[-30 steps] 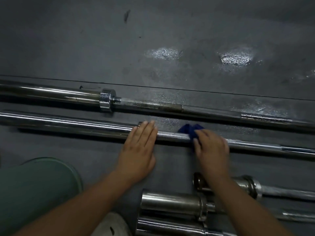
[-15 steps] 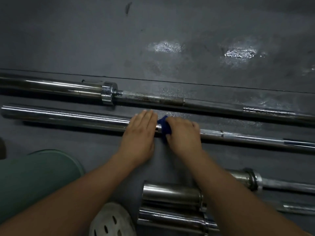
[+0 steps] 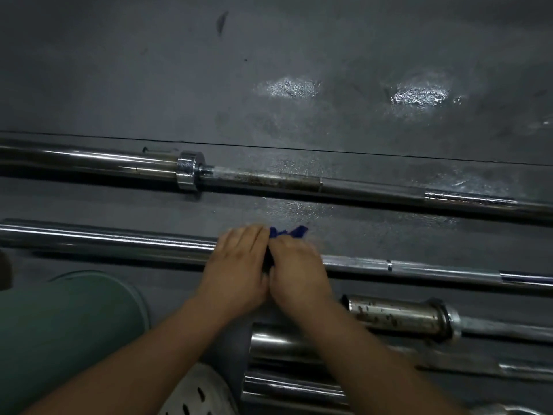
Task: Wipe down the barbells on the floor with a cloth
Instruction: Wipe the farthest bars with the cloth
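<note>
Head view: both hands on the second bar (image 3: 119,241) from the top, mid-shaft, side by side and touching. Right hand (image 3: 296,271) has its grip clamped around the shaft with the cloth (image 3: 287,232) bunched under it; blue corners poke out past the knuckles. Left hand (image 3: 239,262) lies flat across the bar, fingers straight, pinning it to the floor (image 3: 179,85), holding nothing. Bar's long axis runs left-right across the frame, slightly down toward the right. Right of my right hand the shaft (image 3: 419,268) is bare and reachable; leftward it's blocked by the left hand. So I judge the next stroke goes rightward along the axis, right hand only, left staying as anchor. Far bar (image 3: 269,179) shows brown grime near its collar and looks not yet wiped. Near bars (image 3: 395,314) by my forearms are spotted too.
</note>
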`<state>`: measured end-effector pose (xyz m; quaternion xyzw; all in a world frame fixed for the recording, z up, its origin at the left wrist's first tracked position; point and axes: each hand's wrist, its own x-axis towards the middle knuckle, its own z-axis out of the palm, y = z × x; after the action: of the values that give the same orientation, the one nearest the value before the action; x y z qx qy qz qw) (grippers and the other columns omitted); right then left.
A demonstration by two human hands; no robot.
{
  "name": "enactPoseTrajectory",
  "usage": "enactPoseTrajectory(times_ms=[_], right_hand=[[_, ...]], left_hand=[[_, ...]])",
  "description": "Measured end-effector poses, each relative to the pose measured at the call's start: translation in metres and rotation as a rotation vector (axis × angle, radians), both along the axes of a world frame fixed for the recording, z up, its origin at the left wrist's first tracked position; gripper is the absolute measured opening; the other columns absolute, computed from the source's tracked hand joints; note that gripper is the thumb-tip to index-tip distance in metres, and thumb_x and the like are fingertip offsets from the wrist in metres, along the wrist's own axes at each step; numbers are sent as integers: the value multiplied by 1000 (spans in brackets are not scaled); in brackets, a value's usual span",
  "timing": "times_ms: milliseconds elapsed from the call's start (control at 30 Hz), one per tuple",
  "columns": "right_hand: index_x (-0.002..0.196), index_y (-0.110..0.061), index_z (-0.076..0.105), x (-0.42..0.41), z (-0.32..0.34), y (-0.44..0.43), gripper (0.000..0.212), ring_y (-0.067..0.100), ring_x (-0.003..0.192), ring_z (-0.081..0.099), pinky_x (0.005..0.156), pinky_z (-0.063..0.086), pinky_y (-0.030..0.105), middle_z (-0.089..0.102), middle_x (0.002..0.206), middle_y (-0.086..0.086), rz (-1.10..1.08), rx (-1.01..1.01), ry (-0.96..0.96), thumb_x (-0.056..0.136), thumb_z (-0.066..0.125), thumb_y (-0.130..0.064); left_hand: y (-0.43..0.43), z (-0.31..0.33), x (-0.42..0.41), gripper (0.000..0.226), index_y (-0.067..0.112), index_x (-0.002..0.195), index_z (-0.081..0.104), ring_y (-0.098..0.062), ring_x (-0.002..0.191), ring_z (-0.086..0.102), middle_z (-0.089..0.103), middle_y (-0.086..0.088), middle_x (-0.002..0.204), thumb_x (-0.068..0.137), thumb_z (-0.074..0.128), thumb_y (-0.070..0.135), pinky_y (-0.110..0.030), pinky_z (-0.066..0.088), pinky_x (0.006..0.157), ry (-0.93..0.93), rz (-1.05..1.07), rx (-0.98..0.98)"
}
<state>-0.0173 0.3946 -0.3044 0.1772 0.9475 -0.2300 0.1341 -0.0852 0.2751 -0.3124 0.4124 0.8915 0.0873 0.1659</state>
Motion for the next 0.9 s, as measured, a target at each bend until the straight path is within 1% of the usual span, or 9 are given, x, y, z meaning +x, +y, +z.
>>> enactPoseTrajectory(times_ms=[133,233,333,433,500,667,733,800,900], right_hand=[[112,-28,63,48,-3,36,42,19,96,62,89,43,36,68,106,-7,29,116,13,72,50,-29],[105,-25,67,92,-5,84,38,23,91,64,85,42,38,70,101,-3,-298,286,-25,73,49,-32],[101,-19,70,74,-10,47,39,29,93,65,88,46,44,70,99,4,-518,202,80,70,47,-23],[119,-24,63,55,0,1,52,19,116,57,106,36,47,64,123,-5,-139,94,98,73,41,-25],[125,-28,60,71,1,28,55,16,121,56,108,32,49,62,130,-7,-66,138,67,72,48,-23],[112,-20,67,108,-1,84,39,27,109,61,98,38,47,69,112,3,-587,249,-71,77,56,-11],[103,-17,68,76,-4,45,38,31,100,62,90,43,45,69,102,6,-502,176,36,72,47,-15],[114,-18,66,47,-1,1,55,27,110,59,99,41,45,67,114,2,-243,71,79,70,35,-26],[138,-28,49,35,6,-1,58,15,131,45,115,21,41,53,139,-8,5,-29,-4,79,50,-26]], left_hand=[[-12,-1,7,74,9,135,52,-30,121,52,57,-9,133,66,46,37,-45,39,108,13,-37,-11],[-9,-1,6,72,9,129,54,-30,116,52,58,-9,127,62,49,36,-44,38,106,31,-29,10],[1,-5,9,73,9,127,54,-30,112,52,57,-9,123,62,49,42,-44,39,105,18,-33,4],[3,-6,9,77,10,130,53,-31,115,54,58,-10,126,61,53,44,-46,38,107,15,-63,-7],[-3,-8,7,82,9,134,52,-31,117,56,59,-10,130,59,56,41,-49,38,109,45,-80,-5],[1,-13,9,88,7,138,48,-34,116,53,57,-12,129,58,55,41,-52,38,109,51,-65,-15],[4,-13,10,91,6,139,48,-36,114,53,57,-14,127,56,56,42,-52,39,108,50,-58,-17],[4,-13,8,94,4,140,48,-36,111,54,58,-15,126,55,60,43,-51,38,107,53,-64,-17],[-2,-18,3,97,7,144,45,-34,113,53,58,-12,130,57,70,43,-53,34,108,82,-109,6]])
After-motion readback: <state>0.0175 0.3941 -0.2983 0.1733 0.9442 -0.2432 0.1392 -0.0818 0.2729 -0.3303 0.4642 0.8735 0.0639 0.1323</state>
